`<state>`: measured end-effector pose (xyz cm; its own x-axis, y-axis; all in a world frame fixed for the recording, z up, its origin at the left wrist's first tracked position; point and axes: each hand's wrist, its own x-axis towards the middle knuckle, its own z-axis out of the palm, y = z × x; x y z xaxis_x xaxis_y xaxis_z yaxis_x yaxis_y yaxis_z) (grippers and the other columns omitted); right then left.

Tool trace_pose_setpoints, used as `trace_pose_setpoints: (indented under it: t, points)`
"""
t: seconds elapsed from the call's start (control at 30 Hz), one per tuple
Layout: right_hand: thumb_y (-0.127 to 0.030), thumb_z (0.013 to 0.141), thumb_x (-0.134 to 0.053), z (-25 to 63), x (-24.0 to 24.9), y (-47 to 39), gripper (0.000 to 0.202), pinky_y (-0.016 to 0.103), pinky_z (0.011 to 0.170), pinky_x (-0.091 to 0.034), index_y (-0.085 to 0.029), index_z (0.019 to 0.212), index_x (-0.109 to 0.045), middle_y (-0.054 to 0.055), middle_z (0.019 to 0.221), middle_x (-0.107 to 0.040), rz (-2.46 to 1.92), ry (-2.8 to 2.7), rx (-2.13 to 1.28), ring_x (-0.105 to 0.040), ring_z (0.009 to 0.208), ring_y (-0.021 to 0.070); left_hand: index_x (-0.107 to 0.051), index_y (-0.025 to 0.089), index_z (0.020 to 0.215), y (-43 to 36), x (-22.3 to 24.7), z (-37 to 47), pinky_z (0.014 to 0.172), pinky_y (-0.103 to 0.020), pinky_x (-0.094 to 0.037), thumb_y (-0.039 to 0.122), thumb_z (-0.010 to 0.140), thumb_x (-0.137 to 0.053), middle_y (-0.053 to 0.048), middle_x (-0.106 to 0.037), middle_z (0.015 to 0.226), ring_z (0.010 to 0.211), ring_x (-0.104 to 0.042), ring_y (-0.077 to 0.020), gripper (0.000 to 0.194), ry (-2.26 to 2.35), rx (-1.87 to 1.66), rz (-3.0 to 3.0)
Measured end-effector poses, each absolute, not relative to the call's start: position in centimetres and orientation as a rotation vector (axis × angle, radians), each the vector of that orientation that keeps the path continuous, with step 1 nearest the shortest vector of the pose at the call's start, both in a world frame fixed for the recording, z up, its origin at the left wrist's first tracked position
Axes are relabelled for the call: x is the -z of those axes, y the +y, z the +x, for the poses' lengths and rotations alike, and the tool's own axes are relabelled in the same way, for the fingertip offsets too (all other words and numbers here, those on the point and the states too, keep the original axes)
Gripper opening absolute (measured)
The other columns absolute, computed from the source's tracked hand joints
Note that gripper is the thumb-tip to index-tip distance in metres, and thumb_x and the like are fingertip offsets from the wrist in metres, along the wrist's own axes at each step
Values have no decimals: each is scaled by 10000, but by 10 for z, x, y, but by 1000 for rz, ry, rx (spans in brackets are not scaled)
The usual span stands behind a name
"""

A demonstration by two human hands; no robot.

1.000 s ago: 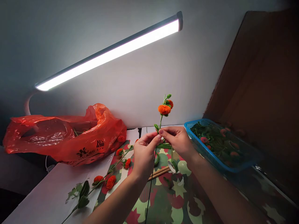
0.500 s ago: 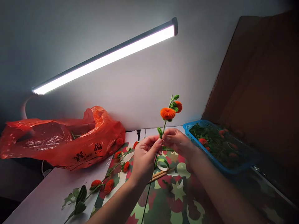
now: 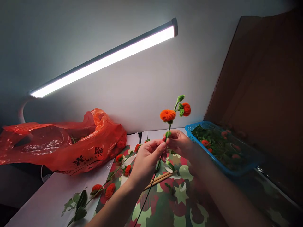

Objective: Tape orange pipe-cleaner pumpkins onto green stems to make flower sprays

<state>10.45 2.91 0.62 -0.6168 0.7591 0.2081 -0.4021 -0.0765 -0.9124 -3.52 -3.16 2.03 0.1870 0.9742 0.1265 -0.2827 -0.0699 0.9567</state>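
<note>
My left hand [image 3: 151,153] pinches the thin green stem of an orange fuzzy artificial flower spray [image 3: 168,115] between thumb and fingers. The spray stands nearly upright above my hands, with a second orange bloom and a small green bud at its top. Close against it, my right hand [image 3: 178,142] is closed at the same stem, by a small fuzzy green leaf [image 3: 168,134]. The stem's long dark lower end [image 3: 148,192] slants down past my left wrist. Just below the hands, a roll of green tape [image 3: 169,168] appears tilted. What else my fingertips hold is hidden.
A lit bar lamp [image 3: 106,61] reaches overhead. At left lies a red plastic bag [image 3: 101,138]; before it, a finished-looking orange flower branch [image 3: 110,190]. Wooden sticks [image 3: 161,180] rest on the patterned sheet [image 3: 163,205]. A blue basket [image 3: 201,154] of greenery stands right, beside cardboard [image 3: 255,78].
The spray has turned in my fingers: its upper bloom and bud now sit farther right, and the small leaf has come round toward my right fingers. The tape roll has tipped.
</note>
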Motion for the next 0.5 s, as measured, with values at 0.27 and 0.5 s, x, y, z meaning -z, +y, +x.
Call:
trace_pose_setpoints:
  t: [0.27,0.5]
  points:
    - [-343,684,-716,102,-12,23,199,226,546,-348,-168,776,-693,-26,593,-554,-534,-1408,-1644,-443,530,76,-587,143,651,-36,-21,-34,479,-190,-314,359,772,-599,30,-466,537,494,-397,-68,247,909,-1353,1276]
    - [-344,705,-690,91,-20,12,189,219,585,-347,-163,757,-689,-29,629,-520,-548,-1336,-1686,-420,580,72,-633,145,681,-33,-22,-37,485,-182,-357,310,717,-666,10,-542,579,511,-442,-74,172,951,-1535,1227]
